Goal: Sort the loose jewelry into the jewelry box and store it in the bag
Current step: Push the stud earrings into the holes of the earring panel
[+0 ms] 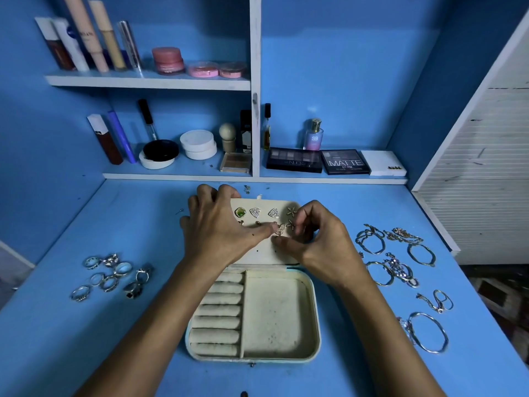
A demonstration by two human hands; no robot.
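We see a blue tabletop (86, 325) with a cream jewelry box (310, 316) lying open at its centre; all positions below are given relative to this box. Behind the box, two blue shelves (148, 81) carry cosmetics, and three eyeshadow palettes (343, 161) lie on the lower level. The box's raised lid (266, 253) stands at its far edge and serves as an earring panel; the base shows padded ring rolls (217, 310) on its left and one plain compartment (274, 316) on its right. To the right of the box we find loose bracelets and chains (400, 262); to its left, a cluster of rings (111, 275). The left hand (217, 227) rests over the lid's left part, its fingers curled around the lid's far corner and its thumb stretched toward the panel's middle. The right hand (320, 239) hovers at the lid's right part, its fingers pinched together on a small gold earring (280, 230) against the panel. On the lid's upper row we note a green stone earring (240, 212), two triangular earrings (264, 212) and a starfish earring (291, 211).
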